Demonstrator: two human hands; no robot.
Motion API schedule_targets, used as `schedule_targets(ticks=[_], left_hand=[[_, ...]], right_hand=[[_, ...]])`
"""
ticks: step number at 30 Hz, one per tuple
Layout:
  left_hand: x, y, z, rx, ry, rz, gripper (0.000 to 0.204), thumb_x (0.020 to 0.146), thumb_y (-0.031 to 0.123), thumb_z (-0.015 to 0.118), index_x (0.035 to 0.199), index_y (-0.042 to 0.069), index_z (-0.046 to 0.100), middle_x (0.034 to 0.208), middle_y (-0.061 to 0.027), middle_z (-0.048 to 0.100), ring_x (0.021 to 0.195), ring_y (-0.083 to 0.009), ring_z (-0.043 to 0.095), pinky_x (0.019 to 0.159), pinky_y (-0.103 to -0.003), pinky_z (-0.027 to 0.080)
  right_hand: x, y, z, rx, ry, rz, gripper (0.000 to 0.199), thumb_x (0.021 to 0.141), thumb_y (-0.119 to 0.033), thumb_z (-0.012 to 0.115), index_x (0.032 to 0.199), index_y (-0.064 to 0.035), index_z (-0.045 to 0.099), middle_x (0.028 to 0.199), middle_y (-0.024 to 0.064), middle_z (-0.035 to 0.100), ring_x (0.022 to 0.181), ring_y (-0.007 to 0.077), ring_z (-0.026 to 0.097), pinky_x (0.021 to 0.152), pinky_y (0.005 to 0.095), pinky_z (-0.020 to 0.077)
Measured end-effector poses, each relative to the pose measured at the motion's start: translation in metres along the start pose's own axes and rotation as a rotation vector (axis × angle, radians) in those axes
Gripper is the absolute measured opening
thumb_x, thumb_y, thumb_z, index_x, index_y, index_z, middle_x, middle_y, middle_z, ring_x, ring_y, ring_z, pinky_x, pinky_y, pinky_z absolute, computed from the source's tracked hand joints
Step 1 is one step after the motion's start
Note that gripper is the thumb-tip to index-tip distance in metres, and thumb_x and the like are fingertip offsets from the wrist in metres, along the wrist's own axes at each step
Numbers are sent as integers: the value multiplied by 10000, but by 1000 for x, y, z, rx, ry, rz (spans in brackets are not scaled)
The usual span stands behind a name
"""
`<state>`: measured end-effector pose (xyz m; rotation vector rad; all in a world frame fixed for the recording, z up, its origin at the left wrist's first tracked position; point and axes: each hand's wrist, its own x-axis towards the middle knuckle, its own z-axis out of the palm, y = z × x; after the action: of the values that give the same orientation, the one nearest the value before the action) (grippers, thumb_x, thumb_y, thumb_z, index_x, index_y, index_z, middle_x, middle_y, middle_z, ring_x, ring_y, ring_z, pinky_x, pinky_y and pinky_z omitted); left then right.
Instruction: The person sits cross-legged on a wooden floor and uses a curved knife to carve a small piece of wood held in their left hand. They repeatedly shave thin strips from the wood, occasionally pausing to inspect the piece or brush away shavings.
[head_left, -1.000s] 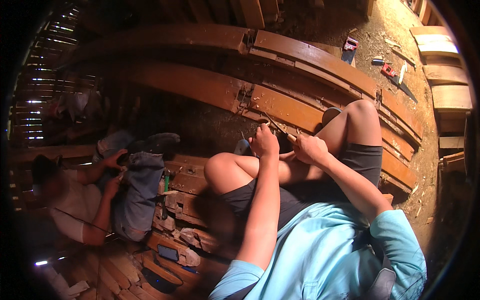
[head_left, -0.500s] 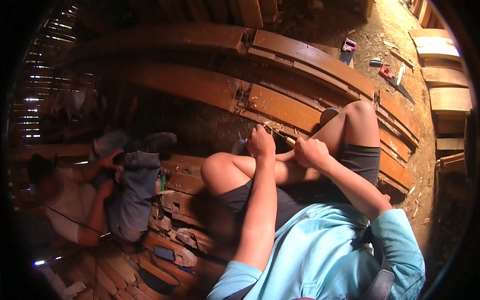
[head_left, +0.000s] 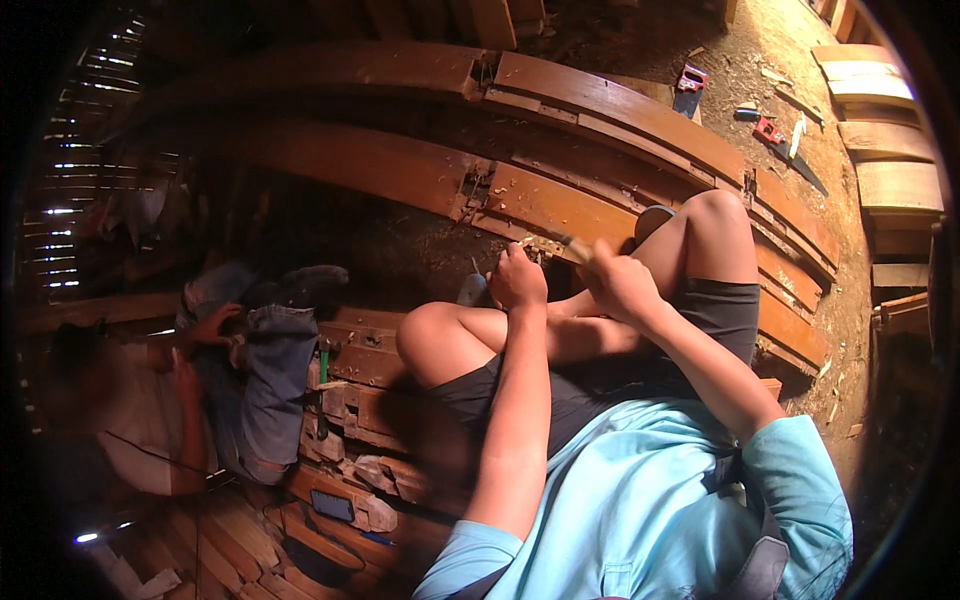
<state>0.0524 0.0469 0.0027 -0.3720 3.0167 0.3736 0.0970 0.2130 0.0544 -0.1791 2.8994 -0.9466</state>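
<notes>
My right hand [head_left: 622, 285] is closed around the pale handle of a wooden-handled tool [head_left: 577, 248], lifted and tilted over my crossed legs. Its blade is too blurred to make out now; the earlier frame shows it long and thin. To its left, my left hand [head_left: 517, 278] is closed with fingertips pinched together. Something small and pale shows at those fingertips, but whether it is held I cannot tell. Just beyond both hands lies a brown timber beam [head_left: 560, 208] with shavings on it. A light-blue object [head_left: 473, 290], possibly a bottle, stands beside my left hand.
Another person [head_left: 150, 420] sits at the left, hands near their knees. Two red-handled saws [head_left: 690, 90] [head_left: 775, 135] lie on the ground at upper right. Pale planks [head_left: 895, 185] are stacked at far right. A phone [head_left: 332, 506] and a green-handled tool [head_left: 323, 362] rest on timber at lower left.
My right hand has turned, and the tool's handle has risen and tilted. My left hand has shifted slightly left. The other person's hands have moved a little.
</notes>
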Motion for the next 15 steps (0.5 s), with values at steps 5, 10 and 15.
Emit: schedule_targets(ticks=[5, 10, 15], left_hand=[[-2, 1, 0, -35, 25, 7, 148, 844, 105, 517, 936, 73, 628, 923, -117, 671, 866, -322, 654, 774, -451, 500], [-4, 2, -2, 5, -9, 6, 162, 847, 108, 500, 952, 66, 615, 933, -124, 664, 860, -336, 649, 770, -448, 503], [-4, 6, -4, -6, -19, 26, 166, 838, 116, 502, 948, 57, 613, 940, -136, 662, 861, -351, 645, 774, -458, 502]], right_hand=[[-3, 7, 7, -276, -204, 120, 238, 823, -291, 584, 854, -55, 591, 654, 194, 641, 630, 363, 667, 544, 476, 533], [5, -2, -12, -109, -291, 135, 249, 842, -290, 583, 873, -43, 574, 733, 207, 650, 743, 409, 652, 640, 478, 533], [13, -46, -47, 294, 89, -33, 282, 854, -266, 610, 971, -49, 476, 703, 220, 612, 720, 425, 616, 604, 497, 495]])
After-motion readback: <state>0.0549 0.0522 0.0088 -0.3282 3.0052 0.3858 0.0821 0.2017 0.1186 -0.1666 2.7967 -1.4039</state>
